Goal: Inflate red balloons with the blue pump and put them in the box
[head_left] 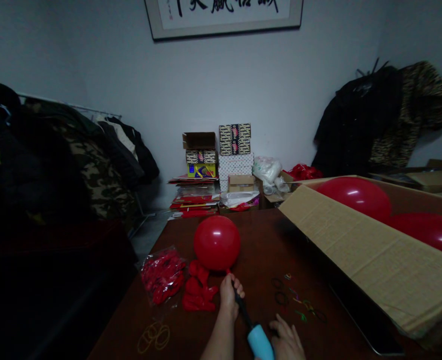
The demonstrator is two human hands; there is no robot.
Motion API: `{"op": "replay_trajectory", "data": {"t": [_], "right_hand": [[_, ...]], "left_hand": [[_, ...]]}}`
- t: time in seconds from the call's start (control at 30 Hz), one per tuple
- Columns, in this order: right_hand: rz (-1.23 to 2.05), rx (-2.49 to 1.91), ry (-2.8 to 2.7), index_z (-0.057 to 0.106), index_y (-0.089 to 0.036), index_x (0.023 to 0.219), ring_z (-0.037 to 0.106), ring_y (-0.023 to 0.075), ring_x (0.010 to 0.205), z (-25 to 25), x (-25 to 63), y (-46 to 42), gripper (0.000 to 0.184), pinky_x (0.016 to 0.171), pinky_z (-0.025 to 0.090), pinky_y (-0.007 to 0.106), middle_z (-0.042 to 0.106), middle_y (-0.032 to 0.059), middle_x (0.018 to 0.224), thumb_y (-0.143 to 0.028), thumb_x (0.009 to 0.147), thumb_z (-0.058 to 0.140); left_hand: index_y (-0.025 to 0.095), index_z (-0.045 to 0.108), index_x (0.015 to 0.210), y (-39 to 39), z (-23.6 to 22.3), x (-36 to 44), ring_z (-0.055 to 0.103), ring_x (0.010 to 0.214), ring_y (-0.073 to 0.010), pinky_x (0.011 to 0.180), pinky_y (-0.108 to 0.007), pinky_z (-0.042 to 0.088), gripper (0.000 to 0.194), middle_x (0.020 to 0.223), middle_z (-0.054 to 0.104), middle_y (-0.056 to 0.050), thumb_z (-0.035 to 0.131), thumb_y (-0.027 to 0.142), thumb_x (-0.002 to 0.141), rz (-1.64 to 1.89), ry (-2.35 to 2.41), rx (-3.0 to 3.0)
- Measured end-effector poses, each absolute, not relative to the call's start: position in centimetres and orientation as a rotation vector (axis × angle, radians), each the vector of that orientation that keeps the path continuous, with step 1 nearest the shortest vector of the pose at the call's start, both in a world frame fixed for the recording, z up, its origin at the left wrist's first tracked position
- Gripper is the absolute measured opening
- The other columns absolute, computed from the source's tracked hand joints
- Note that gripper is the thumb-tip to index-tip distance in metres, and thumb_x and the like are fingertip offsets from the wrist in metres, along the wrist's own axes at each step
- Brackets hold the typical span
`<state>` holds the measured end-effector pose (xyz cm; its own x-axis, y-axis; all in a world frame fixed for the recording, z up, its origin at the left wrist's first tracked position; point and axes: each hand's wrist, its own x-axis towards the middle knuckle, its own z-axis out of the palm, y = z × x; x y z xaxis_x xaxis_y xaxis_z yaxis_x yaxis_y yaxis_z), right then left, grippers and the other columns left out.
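A round red balloon [216, 242], blown up, stands over the table with its neck down at my left hand [229, 296]. The fingers of that hand are wrapped round the balloon's neck and the black nozzle end of a hand balloon pump [260, 342]. The pump's light-blue body slants down toward me. Just right of it is my right hand [287, 341], its fingers stretched out and apart, with nothing seen in them. Loose flat red balloons [198, 292] lie left of my left hand, beside a clear plastic bag of red balloons [163, 276].
Yellow rubber bands [153, 337] lie at the table's front left; coloured and black bands [299, 302] are scattered to the right. A big cardboard box [356, 250] holding inflated red balloons [356, 197] takes up the right side. Stacked boxes [236, 165] stand beyond the brown table [258, 240].
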<state>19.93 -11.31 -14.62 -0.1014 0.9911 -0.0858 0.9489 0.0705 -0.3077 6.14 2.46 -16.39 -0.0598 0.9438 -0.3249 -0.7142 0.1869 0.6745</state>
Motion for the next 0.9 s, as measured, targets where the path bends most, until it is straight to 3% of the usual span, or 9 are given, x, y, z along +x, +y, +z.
{"op": "replay_trajectory", "data": {"t": [0.13, 0.43, 0.7, 0.8, 0.87, 0.9], "right_hand": [[0.44, -1.966, -2.097, 0.068, -0.014, 0.099, 0.03, 0.0324, 0.134, -12.7, 17.8, -9.6, 0.047, 0.112, 0.016, 0.051, 0.052, 0.0127, 0.132, -0.049, 0.071, 0.051], [0.399, -1.992, -2.099, 0.065, -0.015, 0.107, 0.027, 0.0329, 0.136, -12.7, 17.6, -10.0, 0.056, 0.112, 0.01, 0.052, 0.051, 0.0141, 0.133, -0.056, 0.074, 0.046], [0.452, -2.04, -2.168, 0.07, -0.014, 0.097, 0.025, 0.0354, 0.136, -14.5, 18.8, -11.1, 0.051, 0.112, 0.012, 0.055, 0.05, 0.0128, 0.135, -0.055, 0.07, 0.057], [0.385, -2.017, -2.183, 0.071, -0.017, 0.092, 0.03, 0.0347, 0.134, -15.8, 19.5, -11.3, 0.038, 0.111, 0.017, 0.056, 0.055, 0.0101, 0.13, -0.047, 0.073, 0.057], [0.284, -2.026, -2.162, 0.072, -0.02, 0.091, 0.037, 0.0303, 0.131, -16.8, 19.9, -11.7, 0.026, 0.11, 0.024, 0.054, 0.059, 0.0065, 0.127, -0.029, 0.078, 0.05], [0.216, -2.054, -2.127, 0.071, -0.021, 0.092, 0.041, 0.0275, 0.129, -17.3, 20.1, -12.0, 0.03, 0.109, 0.028, 0.052, 0.06, 0.0056, 0.126, -0.02, 0.078, 0.045]], "left_hand": [[0.023, 0.034, 0.066, 2.5, -16.2, 6.1, 0.029, 0.033, -0.0046, 0.037, -0.02, 0.013, 0.04, 0.043, 0.034, 0.011, 0.066, 0.047, 0.062, 1.385, 0.868, 0.343], [0.024, 0.033, 0.065, 2.6, -16.0, 6.3, 0.026, 0.031, -0.0053, 0.034, -0.02, 0.014, 0.048, 0.04, 0.033, 0.011, 0.069, 0.054, 0.055, 1.371, 0.879, 0.346], [0.023, 0.034, 0.064, 2.7, -16.3, 6.2, 0.028, 0.031, -0.0052, 0.034, -0.019, 0.014, 0.044, 0.04, 0.032, 0.011, 0.068, 0.051, 0.058, 1.395, 0.872, 0.361], [0.023, 0.035, 0.063, 2.6, -16.5, 6.3, 0.028, 0.031, -0.005, 0.034, -0.019, 0.014, 0.042, 0.041, 0.033, 0.01, 0.068, 0.049, 0.06, 1.402, 0.876, 0.355], [0.022, 0.036, 0.063, 2.6, -16.4, 6.3, 0.028, 0.031, -0.0047, 0.035, -0.019, 0.014, 0.041, 0.042, 0.034, 0.01, 0.067, 0.048, 0.061, 1.416, 0.874, 0.344], [0.022, 0.036, 0.063, 2.5, -16.4, 6.3, 0.028, 0.031, -0.0045, 0.035, -0.019, 0.014, 0.04, 0.042, 0.034, 0.01, 0.067, 0.048, 0.061, 1.423, 0.871, 0.34]]}}
